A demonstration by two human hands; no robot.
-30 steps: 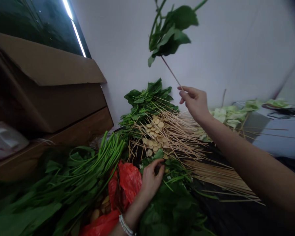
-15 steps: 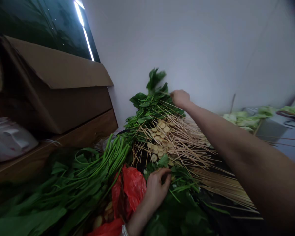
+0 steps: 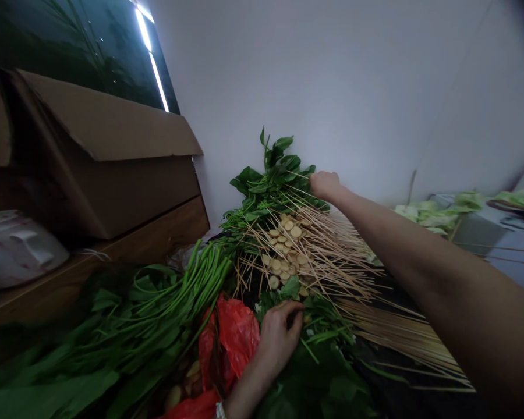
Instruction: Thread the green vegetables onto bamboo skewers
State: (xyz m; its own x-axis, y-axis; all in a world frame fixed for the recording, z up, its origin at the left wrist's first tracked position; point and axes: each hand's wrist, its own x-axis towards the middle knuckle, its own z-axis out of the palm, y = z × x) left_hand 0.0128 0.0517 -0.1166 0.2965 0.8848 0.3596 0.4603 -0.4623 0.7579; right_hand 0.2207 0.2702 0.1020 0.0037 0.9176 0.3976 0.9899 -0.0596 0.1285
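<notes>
My right hand [image 3: 325,185] is closed on the end of a bamboo skewer at the back of the pile, beside a heap of skewered leafy greens [image 3: 257,186]. Round pale slices [image 3: 283,250] on skewers lie in front of those greens, with their bare sticks [image 3: 344,256] fanned to the right. Lower down, my left hand [image 3: 282,329] has its thumb and fingertips curled together at some cut greens [image 3: 327,326]. Whatever its fingertips pinch is hidden. A red plastic bag [image 3: 238,329] lies just left of this hand.
Long-stemmed greens [image 3: 192,279] spread over the left front. A cardboard box [image 3: 131,186] and a white container [image 3: 24,250] stand on a wooden surface at left. Plain skewers [image 3: 402,331] lie at right, pale cabbage leaves [image 3: 436,212] farther back. A wall [image 3: 353,81] rises behind.
My right hand has moved slightly down and right. The blurred leaf cluster beside it has come down onto the heap of greens. My left hand has barely moved.
</notes>
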